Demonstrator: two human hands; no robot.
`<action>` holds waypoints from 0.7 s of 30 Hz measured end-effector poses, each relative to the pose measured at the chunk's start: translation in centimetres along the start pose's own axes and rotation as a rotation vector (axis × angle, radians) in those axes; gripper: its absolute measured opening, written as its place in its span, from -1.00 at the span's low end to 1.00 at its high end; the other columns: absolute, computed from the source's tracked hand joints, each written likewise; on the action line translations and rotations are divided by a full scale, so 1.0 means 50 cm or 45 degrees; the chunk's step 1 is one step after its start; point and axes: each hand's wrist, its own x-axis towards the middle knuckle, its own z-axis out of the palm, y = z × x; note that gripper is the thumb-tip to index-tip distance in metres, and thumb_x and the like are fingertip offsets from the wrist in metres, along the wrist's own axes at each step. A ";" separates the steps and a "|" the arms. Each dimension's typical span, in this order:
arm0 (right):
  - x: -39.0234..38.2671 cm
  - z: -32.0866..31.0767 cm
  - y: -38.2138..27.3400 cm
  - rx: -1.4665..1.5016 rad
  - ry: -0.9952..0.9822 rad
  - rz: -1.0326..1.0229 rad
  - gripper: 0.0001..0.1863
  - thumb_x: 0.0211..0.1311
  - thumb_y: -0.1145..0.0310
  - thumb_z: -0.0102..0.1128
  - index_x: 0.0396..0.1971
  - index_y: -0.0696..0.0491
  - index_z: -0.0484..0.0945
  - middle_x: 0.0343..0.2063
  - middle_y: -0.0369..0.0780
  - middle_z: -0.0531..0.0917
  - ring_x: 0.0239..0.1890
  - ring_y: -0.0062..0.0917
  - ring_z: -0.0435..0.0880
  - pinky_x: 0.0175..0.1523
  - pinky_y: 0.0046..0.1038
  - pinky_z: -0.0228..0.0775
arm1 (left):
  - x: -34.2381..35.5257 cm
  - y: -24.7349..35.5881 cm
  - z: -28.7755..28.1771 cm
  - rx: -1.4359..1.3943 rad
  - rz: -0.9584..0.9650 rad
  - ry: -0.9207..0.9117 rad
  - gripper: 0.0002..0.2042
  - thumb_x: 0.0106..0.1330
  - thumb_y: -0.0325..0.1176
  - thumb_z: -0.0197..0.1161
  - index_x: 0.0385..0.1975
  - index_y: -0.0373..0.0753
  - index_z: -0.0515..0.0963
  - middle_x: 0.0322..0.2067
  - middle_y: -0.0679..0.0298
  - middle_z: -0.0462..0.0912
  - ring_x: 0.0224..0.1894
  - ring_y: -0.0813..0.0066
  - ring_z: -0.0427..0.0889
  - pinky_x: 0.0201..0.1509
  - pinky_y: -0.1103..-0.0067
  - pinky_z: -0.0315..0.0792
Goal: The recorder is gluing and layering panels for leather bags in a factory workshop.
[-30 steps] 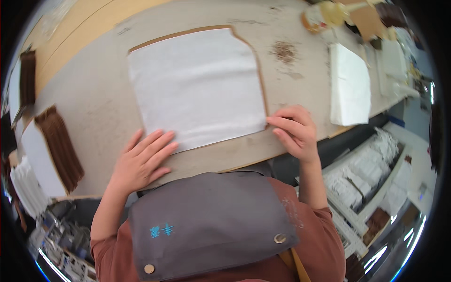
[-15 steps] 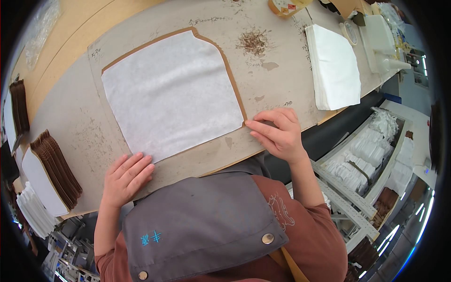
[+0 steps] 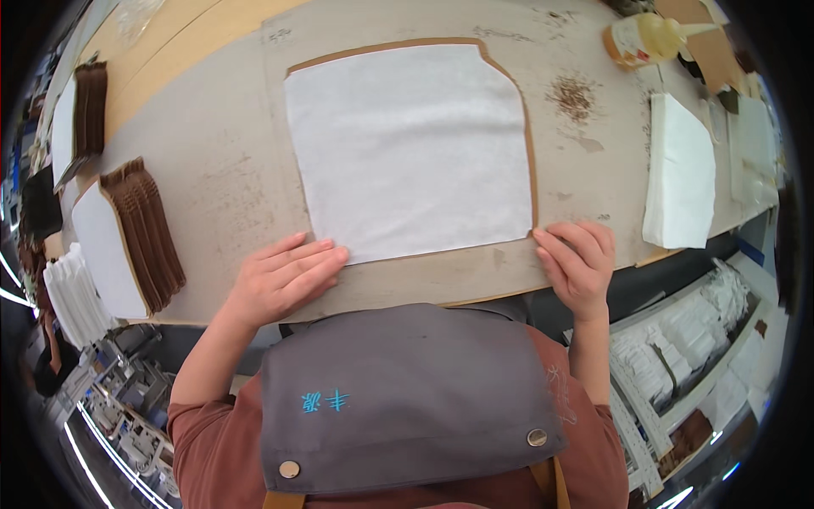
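Observation:
A white panel [image 3: 407,148] with brown edging along its top and right side lies on the grey work surface [image 3: 220,204]. My left hand [image 3: 284,276] lies with extended fingers at the panel's bottom-left corner, fingertips on or beside its edge. At the bottom-right corner, my right hand [image 3: 577,263] touches the brown edge with a bent forefinger, its thumb a little apart and lower.
Brown-and-white stacked pieces [image 3: 148,237] and white stacks [image 3: 76,297] sit left. A white stack [image 3: 678,170] and a glue bottle [image 3: 636,47] lie right. Bundled white pieces [image 3: 653,339] fill a rack below right. A person [image 3: 52,356] appears at far left.
The camera view has shifted and turned, moving the whole scene within the picture. Both hands stay at the panel's lower corners, with little visible change in their fingers.

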 end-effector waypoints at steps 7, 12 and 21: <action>0.001 -0.003 -0.005 -0.025 0.004 0.026 -0.71 -0.04 0.35 0.47 -0.23 -0.10 0.77 -0.25 -0.44 0.68 -0.23 -0.50 0.55 -0.08 -0.42 0.31 | -0.015 -0.004 0.008 -0.060 0.034 -0.020 -0.64 0.19 -0.38 0.45 0.00 -0.18 0.62 -0.04 0.34 0.75 0.06 0.40 0.71 0.25 0.36 0.51; 0.001 0.004 0.001 0.070 -0.015 0.059 -0.71 -0.04 0.35 0.49 -0.22 -0.11 0.76 -0.24 -0.44 0.69 -0.21 -0.51 0.57 -0.07 -0.44 0.31 | -0.013 -0.004 0.000 0.014 0.053 -0.042 -0.67 0.19 -0.35 0.46 -0.02 -0.09 0.64 0.02 0.33 0.71 0.06 0.38 0.70 0.26 0.41 0.49; -0.004 -0.006 0.004 0.077 -0.019 0.038 -0.59 0.14 0.18 0.38 0.05 -0.26 0.68 0.03 -0.47 0.69 0.14 -0.48 0.54 0.21 -0.35 0.30 | -0.030 -0.010 0.010 0.059 0.070 0.065 -0.68 0.19 -0.36 0.45 -0.03 -0.03 0.65 0.07 0.21 0.66 0.00 0.32 0.71 0.15 0.42 0.57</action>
